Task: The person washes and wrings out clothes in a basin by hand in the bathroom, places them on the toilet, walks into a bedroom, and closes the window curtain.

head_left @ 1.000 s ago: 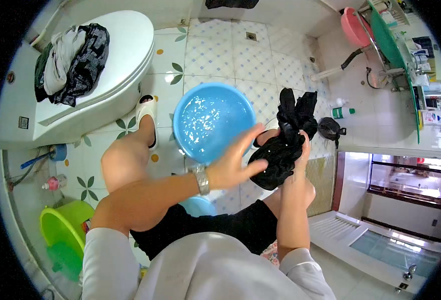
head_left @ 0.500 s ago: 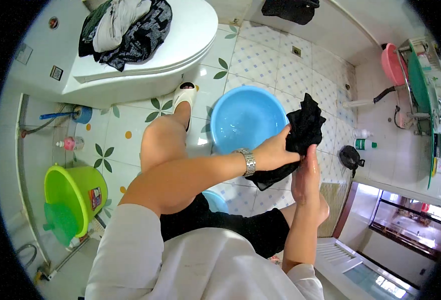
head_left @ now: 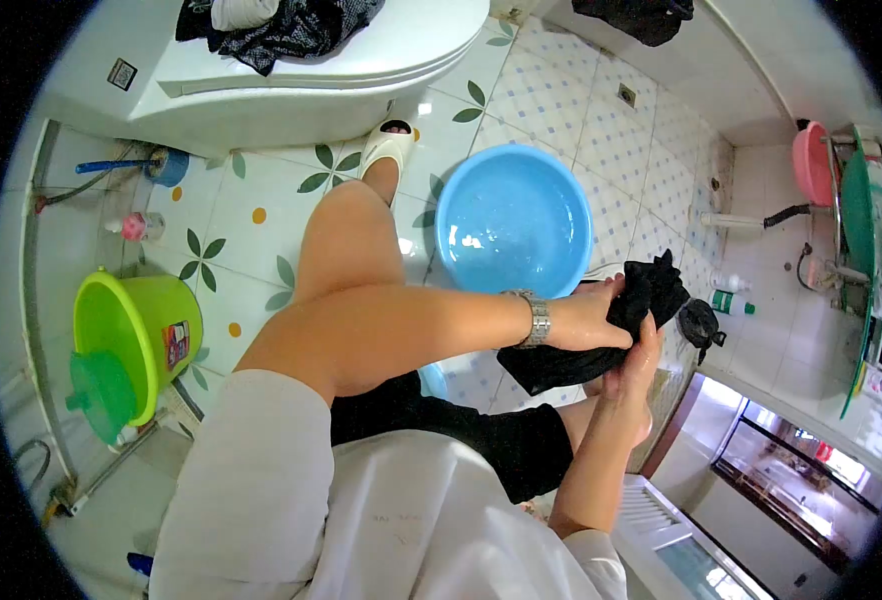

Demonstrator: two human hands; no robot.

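Note:
A bunched black cloth (head_left: 571, 368) hangs between both hands, to the right of and below the blue basin. My left hand (head_left: 586, 317), with a metal watch at its wrist, grips the cloth from the left. From below, my right hand (head_left: 636, 368) holds the same cloth, its fingers partly hidden by the folds. Both hands look wet. The round blue basin (head_left: 514, 222) on the tiled floor holds clear water.
Clothes (head_left: 306, 28) lie on the closed toilet lid (head_left: 411, 30) at the upper left. A green bucket (head_left: 146, 330) stands at the left. Near the right wall are a black bag (head_left: 701, 325) and a bottle (head_left: 731, 302). A pink basin (head_left: 813, 163) is at the upper right.
My left hand, apart from the cloth a second ago, has closed on it. The cloth is more stretched between both hands. The view has shifted, so the toilet appears higher.

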